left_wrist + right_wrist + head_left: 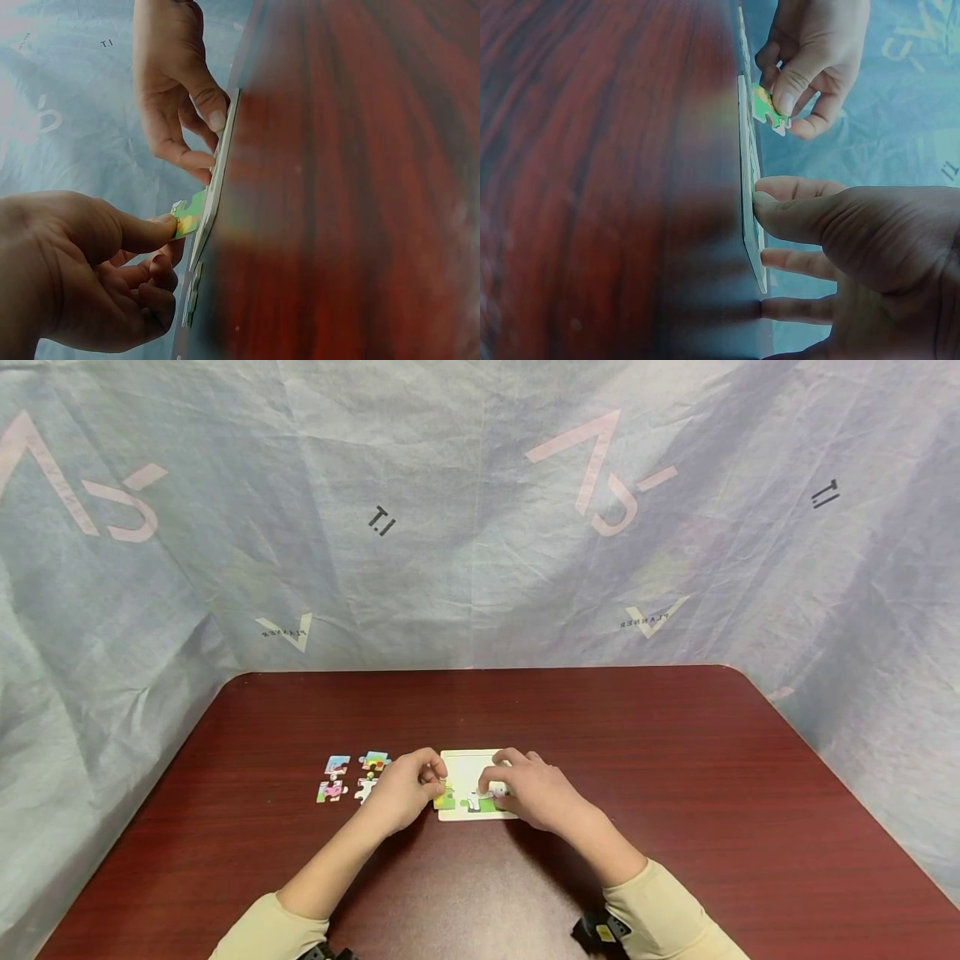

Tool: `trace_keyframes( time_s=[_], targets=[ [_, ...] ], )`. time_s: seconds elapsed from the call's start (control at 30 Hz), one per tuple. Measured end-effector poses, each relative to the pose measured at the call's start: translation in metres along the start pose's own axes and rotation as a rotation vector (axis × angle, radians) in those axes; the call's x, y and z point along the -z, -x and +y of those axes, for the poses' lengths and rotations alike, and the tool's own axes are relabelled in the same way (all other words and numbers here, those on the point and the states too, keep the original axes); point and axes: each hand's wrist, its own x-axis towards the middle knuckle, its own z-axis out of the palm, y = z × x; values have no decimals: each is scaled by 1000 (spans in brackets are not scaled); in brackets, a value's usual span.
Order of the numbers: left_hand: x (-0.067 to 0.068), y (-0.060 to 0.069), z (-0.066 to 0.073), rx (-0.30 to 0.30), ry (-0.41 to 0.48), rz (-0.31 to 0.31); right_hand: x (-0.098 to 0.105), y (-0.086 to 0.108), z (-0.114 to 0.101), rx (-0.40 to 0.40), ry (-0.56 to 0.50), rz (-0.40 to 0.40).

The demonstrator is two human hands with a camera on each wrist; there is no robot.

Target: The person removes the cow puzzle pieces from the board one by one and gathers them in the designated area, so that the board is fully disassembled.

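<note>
My left hand (403,792) pinches a green and yellow jigsaw piece (190,213) between thumb and fingers. The piece is tilted over the left edge of a pale puzzle tray (467,766). My right hand (542,793) rests its fingertips on the tray's right part, fingers spread. In the right wrist view its thumb (776,214) touches the tray's upper side. Beneath and beside those fingers, pieces with a white figure on green (486,804) lie along the near side of the tray. My right hand partly hides them.
Several loose jigsaw pieces lie left of the tray, among them a pink one (332,791), a blue one (337,765) and a blue and green one (374,761). My left hand partly covers a white piece (365,789). A grey cloth (472,527) hangs behind the reddish-brown table (637,727).
</note>
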Motion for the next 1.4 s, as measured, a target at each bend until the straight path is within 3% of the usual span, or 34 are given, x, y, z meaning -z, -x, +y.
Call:
trace_keyframes(
  time_s=[0.67, 1.17, 1.4],
  targets=[
    [24, 6, -17, 92, 36, -31, -1, 2, 0, 29, 10, 25],
    [41, 11, -36, 82, 23, -17, 0, 1, 1, 15, 6, 6],
    [53, 18, -43, 107, 52, -33, 0, 2, 1, 17, 6, 7]
  ],
)
